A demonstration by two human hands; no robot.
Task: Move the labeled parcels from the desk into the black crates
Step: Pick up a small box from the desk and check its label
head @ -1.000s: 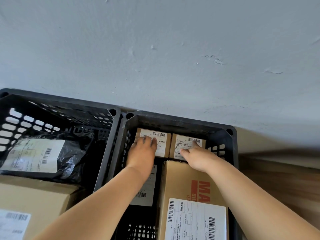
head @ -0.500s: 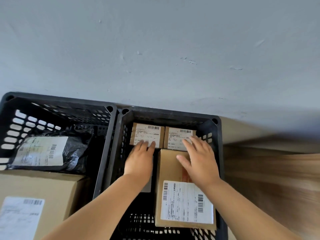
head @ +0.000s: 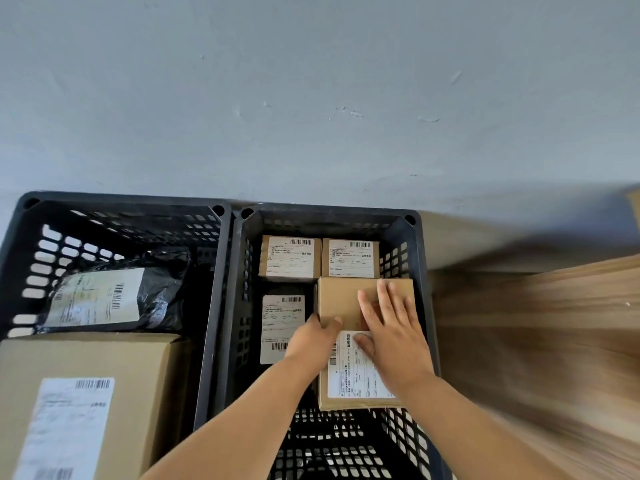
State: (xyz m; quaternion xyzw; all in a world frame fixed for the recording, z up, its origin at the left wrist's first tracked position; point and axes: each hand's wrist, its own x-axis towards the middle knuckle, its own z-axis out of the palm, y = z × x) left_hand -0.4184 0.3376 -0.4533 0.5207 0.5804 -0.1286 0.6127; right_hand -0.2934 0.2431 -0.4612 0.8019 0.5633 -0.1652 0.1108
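Right hand point(head: 394, 336) lies flat, fingers straight, on the long box point(head: 341, 303); left hand point(head: 311, 337) grips its left edge. The box lies in the right crate point(head: 420, 237), against its right wall, bare floor nearer.

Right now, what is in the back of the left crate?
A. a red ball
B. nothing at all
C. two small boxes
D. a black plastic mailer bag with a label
D: a black plastic mailer bag with a white label lies at the back of the left crate, behind a big cardboard box.
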